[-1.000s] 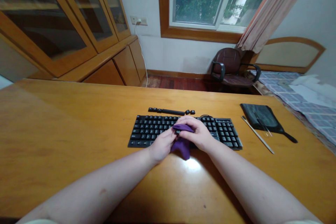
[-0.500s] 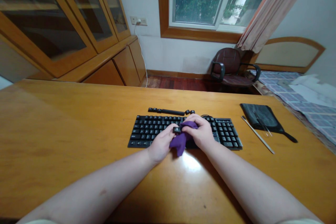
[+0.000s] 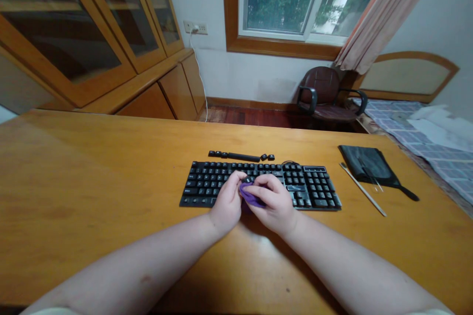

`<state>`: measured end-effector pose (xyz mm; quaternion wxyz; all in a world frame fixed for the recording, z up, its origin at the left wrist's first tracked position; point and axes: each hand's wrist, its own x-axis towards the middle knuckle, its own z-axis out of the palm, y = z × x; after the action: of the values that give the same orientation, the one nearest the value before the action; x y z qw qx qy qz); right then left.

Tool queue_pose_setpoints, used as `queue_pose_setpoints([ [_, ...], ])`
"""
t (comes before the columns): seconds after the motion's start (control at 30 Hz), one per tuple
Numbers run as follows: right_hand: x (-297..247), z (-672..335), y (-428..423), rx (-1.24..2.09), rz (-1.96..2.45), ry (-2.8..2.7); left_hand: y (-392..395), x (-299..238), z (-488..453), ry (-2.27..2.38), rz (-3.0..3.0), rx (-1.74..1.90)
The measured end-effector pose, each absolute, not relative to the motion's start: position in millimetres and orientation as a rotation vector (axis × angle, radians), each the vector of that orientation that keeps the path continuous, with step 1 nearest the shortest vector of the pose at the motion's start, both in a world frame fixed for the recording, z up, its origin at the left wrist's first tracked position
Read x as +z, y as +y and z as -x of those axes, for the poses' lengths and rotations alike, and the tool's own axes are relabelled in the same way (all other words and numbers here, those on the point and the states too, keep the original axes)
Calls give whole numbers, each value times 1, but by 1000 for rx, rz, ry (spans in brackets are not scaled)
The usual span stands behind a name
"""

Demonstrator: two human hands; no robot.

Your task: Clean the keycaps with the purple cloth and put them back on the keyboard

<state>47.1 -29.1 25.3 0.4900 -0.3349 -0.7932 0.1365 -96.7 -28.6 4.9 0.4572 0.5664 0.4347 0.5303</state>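
Note:
A black keyboard (image 3: 310,188) lies on the wooden desk (image 3: 92,177). Both hands meet over its near edge. My left hand (image 3: 226,203) pinches a small black keycap (image 3: 247,179) between thumb and fingers. My right hand (image 3: 272,202) is closed round a bunched purple cloth (image 3: 248,195), pressing it against the keycap. Most of the cloth is hidden inside my right hand.
A row of loose black keycaps with a long space bar (image 3: 242,156) lies just behind the keyboard. At the right are a black pouch (image 3: 365,163), a thin metal tool (image 3: 362,189) and a dark-handled tool (image 3: 406,192). An office chair (image 3: 325,96) stands beyond the desk.
The cloth hung loose below my hands before; now it is gathered into my right hand. Both hands have shifted slightly left and nearer, with the keycap still between them.

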Motion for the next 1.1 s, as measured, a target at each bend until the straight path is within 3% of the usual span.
queue_pose_setpoints([
  [0.43, 27, -55, -26, 126, 699, -2107, -30, 4, 99, 1191, -1483, 1364],
  [0.63, 28, -58, -23, 269, 784, -1867, -28, 5, 99, 1108, -1457, 1270],
  [1.1, 27, -57, -23, 338, 657, -1929, -33, 6, 101, 1044, -1650, 1283],
])
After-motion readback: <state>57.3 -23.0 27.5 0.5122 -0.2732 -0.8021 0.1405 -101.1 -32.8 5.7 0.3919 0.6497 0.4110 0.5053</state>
